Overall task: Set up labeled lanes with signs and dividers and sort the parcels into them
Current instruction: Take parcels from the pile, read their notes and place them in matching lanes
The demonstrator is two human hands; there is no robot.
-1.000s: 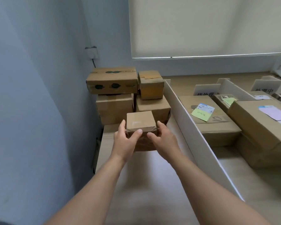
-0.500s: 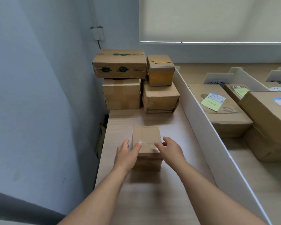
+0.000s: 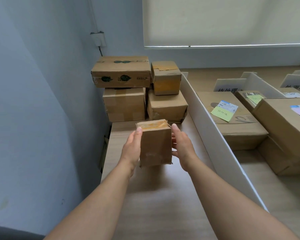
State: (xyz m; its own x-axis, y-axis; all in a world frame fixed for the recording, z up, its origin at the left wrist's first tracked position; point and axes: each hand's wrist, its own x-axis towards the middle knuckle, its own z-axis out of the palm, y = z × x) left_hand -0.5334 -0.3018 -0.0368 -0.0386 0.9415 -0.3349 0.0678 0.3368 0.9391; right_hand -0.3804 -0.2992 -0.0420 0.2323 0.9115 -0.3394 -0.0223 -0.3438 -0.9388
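Observation:
A small brown parcel [image 3: 155, 144] with tape across its upper end is tilted up over the table [image 3: 154, 205], in the leftmost lane. My left hand [image 3: 131, 148] grips its left side, thumb at the top edge. My right hand [image 3: 183, 146] holds its right side, fingers curled against it. A long white divider [image 3: 213, 135] stands right of my hands. Past it, a white sign [image 3: 228, 87] with handwritten characters stands behind a large parcel [image 3: 232, 127]. A second sign [image 3: 295, 84] stands farther right.
Several parcels are stacked against the back of the left lane: a wide one [image 3: 120, 73] and a small one [image 3: 165, 78] on top of two others [image 3: 125, 104] [image 3: 166, 108]. The blue wall is close on the left. Another big parcel [image 3: 284, 122] fills the right lane.
One second ago both hands held the small parcel near the stack. It then lay flat on the table nearer to me. Now it is tipped up between my hands.

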